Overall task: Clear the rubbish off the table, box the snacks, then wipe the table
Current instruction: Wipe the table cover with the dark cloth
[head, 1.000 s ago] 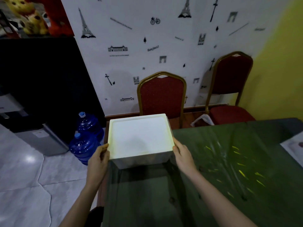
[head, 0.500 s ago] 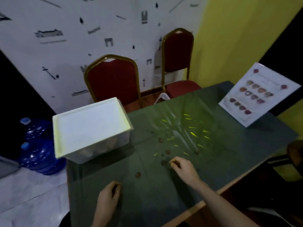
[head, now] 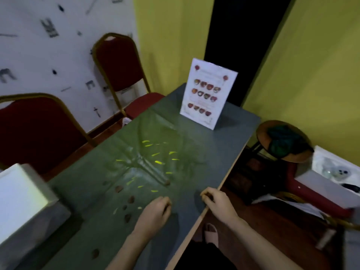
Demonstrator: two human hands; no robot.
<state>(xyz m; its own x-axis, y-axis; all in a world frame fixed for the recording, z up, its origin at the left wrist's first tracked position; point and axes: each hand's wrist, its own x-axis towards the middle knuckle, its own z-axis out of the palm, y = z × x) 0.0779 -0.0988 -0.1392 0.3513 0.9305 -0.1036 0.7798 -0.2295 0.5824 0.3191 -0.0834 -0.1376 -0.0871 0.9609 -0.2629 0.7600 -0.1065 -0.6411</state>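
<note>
The dark green table [head: 224, 137] carries several small brown scraps [head: 131, 199] and thin yellow bits [head: 158, 162], scattered across its middle. A white lidded snack box [head: 21, 201] stands at the table's left end, partly out of frame. My left hand [head: 155, 211] rests on the tabletop near the scraps with its fingers curled; nothing shows inside it. My right hand [head: 216, 201] sits at the table's near edge, its fingertips pinching what looks like a small brown scrap.
A white menu card [head: 206, 94] stands upright at the table's far end. Two red chairs [head: 39, 129] [head: 118, 63] line the far side by the wall. A round stool [head: 282, 141] and a white carton [head: 331, 176] stand right of the table.
Both hands let go of the white box and came down onto the table. My view swung right, and my right hand moved from the scraps to the table's near edge.
</note>
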